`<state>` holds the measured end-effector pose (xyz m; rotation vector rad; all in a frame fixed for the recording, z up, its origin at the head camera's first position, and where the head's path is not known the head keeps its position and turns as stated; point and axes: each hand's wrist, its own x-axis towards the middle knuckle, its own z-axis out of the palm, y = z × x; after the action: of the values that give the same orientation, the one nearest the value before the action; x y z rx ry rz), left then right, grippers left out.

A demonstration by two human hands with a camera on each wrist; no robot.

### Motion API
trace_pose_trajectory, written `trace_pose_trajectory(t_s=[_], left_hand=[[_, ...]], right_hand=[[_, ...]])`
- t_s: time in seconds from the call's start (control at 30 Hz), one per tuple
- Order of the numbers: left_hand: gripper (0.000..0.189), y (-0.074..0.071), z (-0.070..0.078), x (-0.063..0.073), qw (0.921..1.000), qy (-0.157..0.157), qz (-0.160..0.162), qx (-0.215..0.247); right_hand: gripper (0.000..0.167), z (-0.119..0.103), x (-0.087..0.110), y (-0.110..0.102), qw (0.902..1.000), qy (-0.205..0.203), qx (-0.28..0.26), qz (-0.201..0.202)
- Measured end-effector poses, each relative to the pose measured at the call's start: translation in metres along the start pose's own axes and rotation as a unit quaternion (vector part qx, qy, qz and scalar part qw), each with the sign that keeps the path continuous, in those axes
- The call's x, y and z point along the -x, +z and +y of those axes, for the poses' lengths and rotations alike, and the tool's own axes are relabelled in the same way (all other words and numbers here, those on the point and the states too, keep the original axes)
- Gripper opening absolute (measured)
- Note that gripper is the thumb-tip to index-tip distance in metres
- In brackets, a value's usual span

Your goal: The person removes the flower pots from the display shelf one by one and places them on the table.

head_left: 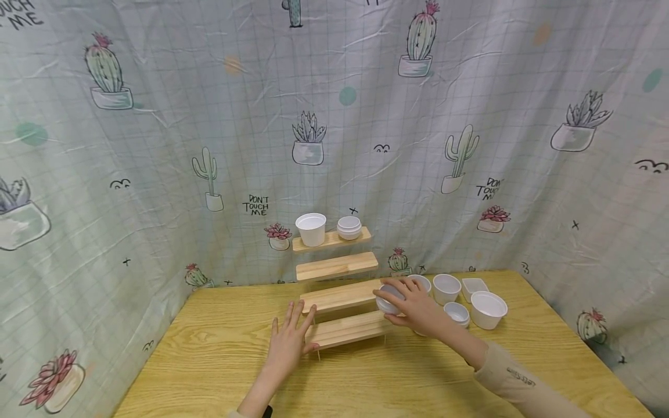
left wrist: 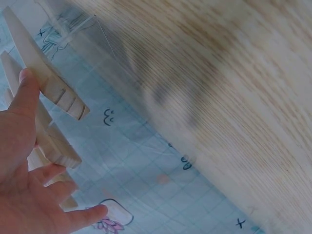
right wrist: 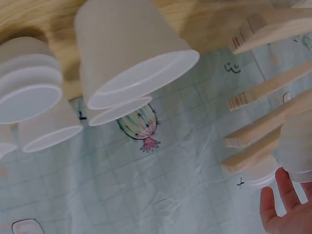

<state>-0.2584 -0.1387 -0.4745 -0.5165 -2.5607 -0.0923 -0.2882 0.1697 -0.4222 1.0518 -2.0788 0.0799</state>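
Note:
A stepped wooden rack (head_left: 340, 297) with several slat shelves stands on the table. My left hand (head_left: 286, 345) has its fingers spread at the rack's left end; in the left wrist view its thumb touches a slat (left wrist: 53, 90). Between the fingers and thumb of my right hand (head_left: 420, 310) is a small white plastic bowl (head_left: 389, 300), held by the right end of the lower shelves. Whether the bowl touches a shelf, I cannot tell. On the top shelf sit a taller white tub (head_left: 311, 231) and a small ridged white bowl (head_left: 349, 228).
Right of the rack several white containers stand close together, among them a wide tub (head_left: 488, 310), a small bowl (head_left: 457, 313), a cup (head_left: 446, 288) and a squarish container (head_left: 474, 287). A cactus-print curtain (head_left: 340, 128) surrounds the wooden table (head_left: 219, 342) at the back and sides.

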Motion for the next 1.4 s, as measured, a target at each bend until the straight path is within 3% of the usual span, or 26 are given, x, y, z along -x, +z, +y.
trace_pose_trajectory(t_s=[0.2, 0.4, 0.63, 1.13, 1.3, 1.4], left_hand=[[0.081, -0.001, -0.001, -0.002, 0.9998, -0.011, -0.017, 0.001], [0.081, 0.000, -0.002, -0.001, 1.0000, -0.004, -0.004, -0.002], [0.081, -0.001, -0.002, -0.001, 0.9999, -0.008, -0.012, 0.003], [0.081, -0.001, 0.000, -0.001, 0.9999, -0.004, -0.015, 0.002], [0.081, -0.001, 0.000, -0.001, 0.9999, -0.005, -0.016, 0.000], [0.081, -0.002, 0.001, 0.000, 0.9999, -0.003, -0.012, 0.000]], right_hand=[[0.046, 0.005, 0.017, -0.004, 0.9999, -0.004, 0.009, 0.009], [0.044, 0.007, 0.031, -0.010, 0.9998, 0.005, 0.016, -0.005], [0.054, 0.008, 0.052, -0.013, 0.9999, 0.001, 0.013, -0.011], [0.050, -0.001, 0.087, -0.021, 0.9981, 0.009, 0.023, -0.056], [0.072, -0.004, 0.096, -0.015, 0.9959, 0.011, 0.035, -0.083], [0.069, -0.004, 0.101, -0.010, 0.9950, 0.003, 0.044, -0.090]])
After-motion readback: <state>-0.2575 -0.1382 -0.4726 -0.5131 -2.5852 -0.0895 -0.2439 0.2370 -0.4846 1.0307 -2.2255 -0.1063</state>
